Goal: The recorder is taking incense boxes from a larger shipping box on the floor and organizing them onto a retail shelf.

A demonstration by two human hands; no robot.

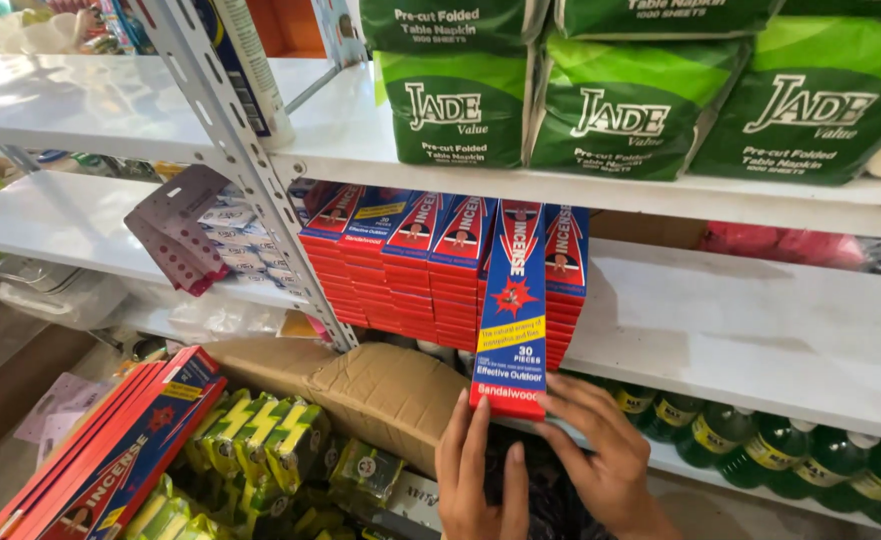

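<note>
Head view: we look down at both our hands under a long red-and-blue box [513, 305].
Box: upright, long axis vertical, leaning against the stacked red boxes [410, 270] on the white shelf [760, 330].
Left hand [478, 480]: fingers extended, tips touching the box's bottom edge from below.
Right hand [600, 450]: fingers spread, tips at the lower right corner; about equally near.
Room: bare shelf lies to the right; a brown parcel [380, 390] crowds the left.
</note>
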